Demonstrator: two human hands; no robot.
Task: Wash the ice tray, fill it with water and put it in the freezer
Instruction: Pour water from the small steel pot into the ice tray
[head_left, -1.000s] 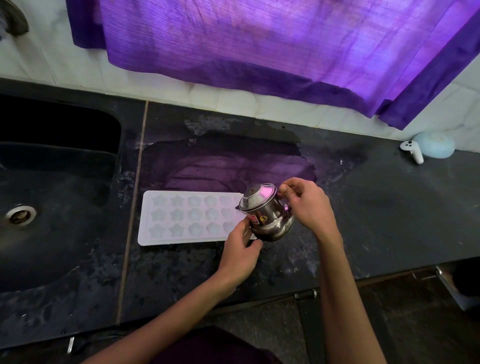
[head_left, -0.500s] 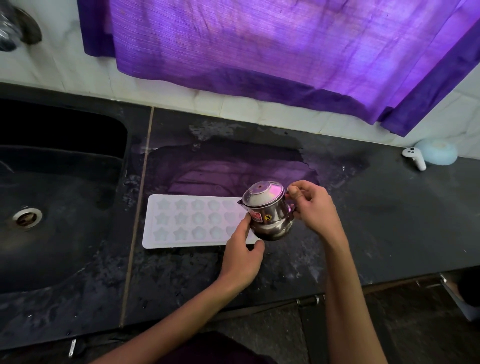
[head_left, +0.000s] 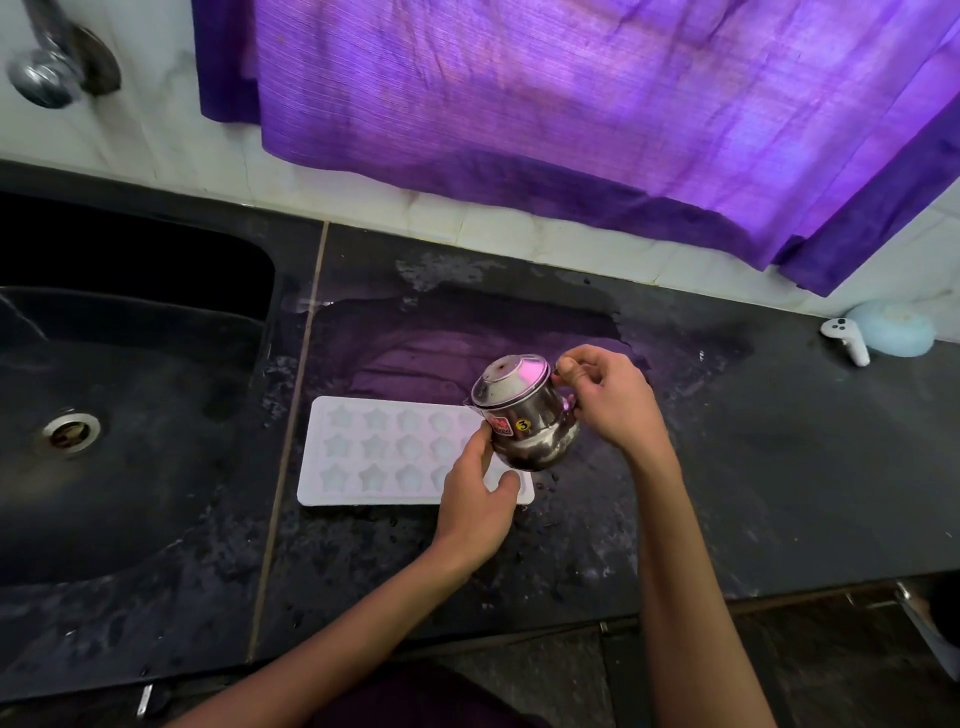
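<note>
A white ice tray (head_left: 384, 452) with star-shaped cells lies flat on the dark wet counter (head_left: 753, 467), just right of the sink. Over the tray's right end hangs a small lidded steel jug (head_left: 524, 415), tilted with its spout toward the tray. My right hand (head_left: 610, 400) grips the jug's handle from the right. My left hand (head_left: 480, 499) rests on the tray's right end, its fingers touching the jug's lower left side. The jug and my left hand hide the tray's rightmost cells.
A black sink (head_left: 119, 415) with a metal drain (head_left: 70, 431) fills the left. A tap (head_left: 47, 67) juts from the tiled wall at top left. A purple curtain (head_left: 597, 104) hangs over the counter's back. A white controller (head_left: 847, 338) and a pale blue object (head_left: 893, 327) sit at far right.
The jug has tipped a little more toward the tray, staying over its right end. Both hands keep their hold. The view has shifted slightly down and right.
</note>
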